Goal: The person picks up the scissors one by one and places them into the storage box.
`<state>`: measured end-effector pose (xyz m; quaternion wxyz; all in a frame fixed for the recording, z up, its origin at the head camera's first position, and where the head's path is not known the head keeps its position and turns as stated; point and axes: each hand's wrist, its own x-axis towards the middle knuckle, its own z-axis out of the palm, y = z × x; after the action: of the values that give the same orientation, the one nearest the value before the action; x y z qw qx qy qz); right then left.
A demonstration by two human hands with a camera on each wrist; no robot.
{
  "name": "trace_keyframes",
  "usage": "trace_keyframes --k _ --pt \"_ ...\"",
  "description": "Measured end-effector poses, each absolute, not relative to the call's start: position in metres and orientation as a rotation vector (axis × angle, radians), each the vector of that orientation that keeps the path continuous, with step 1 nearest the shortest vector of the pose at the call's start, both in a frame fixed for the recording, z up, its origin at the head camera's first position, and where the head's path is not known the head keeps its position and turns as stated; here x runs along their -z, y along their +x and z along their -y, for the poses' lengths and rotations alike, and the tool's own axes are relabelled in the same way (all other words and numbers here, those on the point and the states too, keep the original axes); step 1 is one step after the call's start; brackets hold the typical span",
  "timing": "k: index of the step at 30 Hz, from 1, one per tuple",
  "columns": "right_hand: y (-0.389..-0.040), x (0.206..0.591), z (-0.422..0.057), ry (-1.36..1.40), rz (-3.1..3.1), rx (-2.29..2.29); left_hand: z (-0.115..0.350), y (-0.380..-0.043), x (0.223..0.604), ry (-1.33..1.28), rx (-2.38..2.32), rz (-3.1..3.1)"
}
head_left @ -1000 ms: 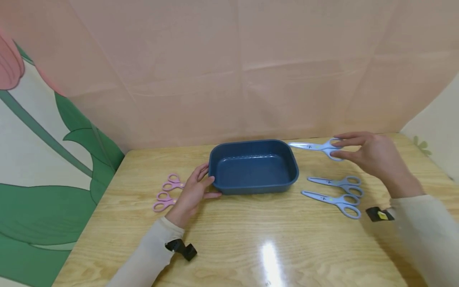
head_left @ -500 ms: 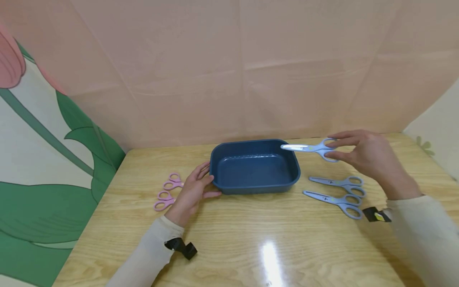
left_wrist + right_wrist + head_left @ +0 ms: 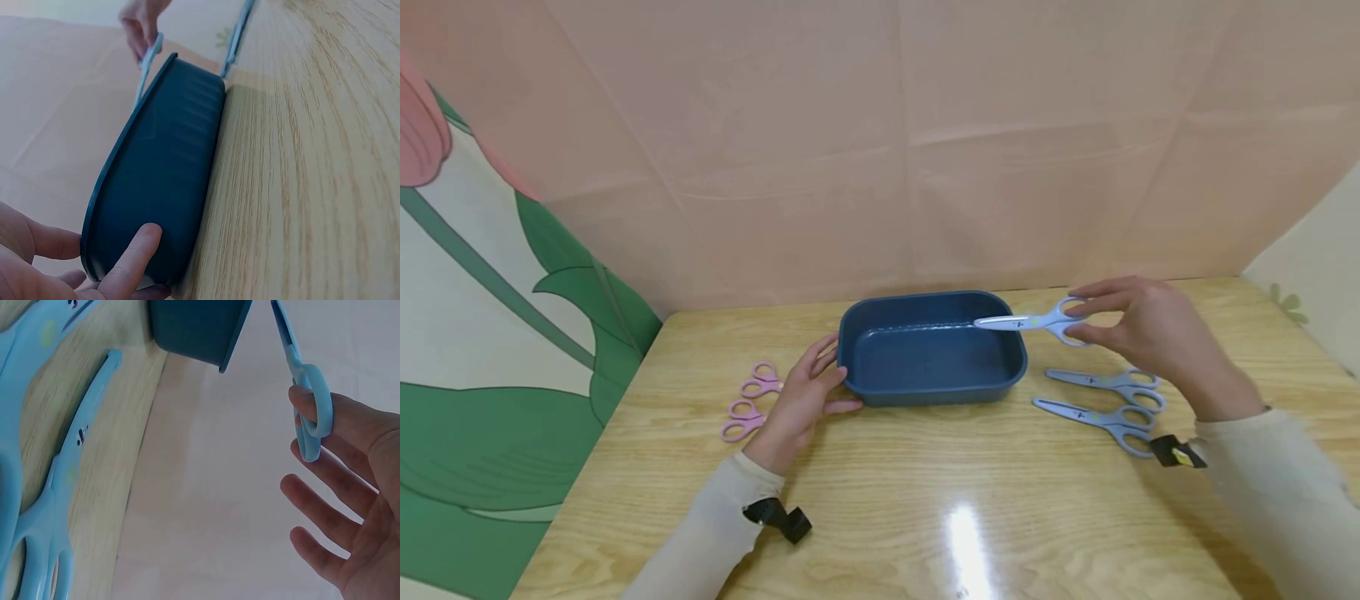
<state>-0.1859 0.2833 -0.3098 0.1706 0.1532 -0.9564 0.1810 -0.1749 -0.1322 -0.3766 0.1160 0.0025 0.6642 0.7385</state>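
Observation:
My right hand (image 3: 1165, 337) pinches the handle rings of light blue scissors (image 3: 1041, 322) between thumb and fingers. Their blades point left and overlap the right end of a deep dark blue container (image 3: 925, 395). In the right wrist view the scissors (image 3: 319, 394) hang beside the container (image 3: 200, 331), with the lower fingers spread loosely. My left hand (image 3: 797, 410) holds the container's left end. One fingertip presses flat on the outer wall of the container (image 3: 156, 169) in the left wrist view, and another finger meets its rim.
Two more light blue scissors, an upper pair (image 3: 1093, 380) and a lower pair (image 3: 1093, 415), lie right of the container on the wooden table (image 3: 880, 500). Pink scissors, one pair (image 3: 760, 382) above another (image 3: 742, 423), lie partly hidden behind my left hand. A pink-covered wall (image 3: 895, 167) rises behind.
My right hand has carried the light blue scissors left, so their blades now reach over the container's right end. The left hand and container stay in place.

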Motion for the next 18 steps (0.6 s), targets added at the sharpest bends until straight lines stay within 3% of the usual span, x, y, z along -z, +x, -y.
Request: trace_keyframes --k 18 --pt "-0.184 0.313 -0.267 0.583 2.756 -0.47 0.132 -0.174 0.376 -0.02 -2.149 -1.948"
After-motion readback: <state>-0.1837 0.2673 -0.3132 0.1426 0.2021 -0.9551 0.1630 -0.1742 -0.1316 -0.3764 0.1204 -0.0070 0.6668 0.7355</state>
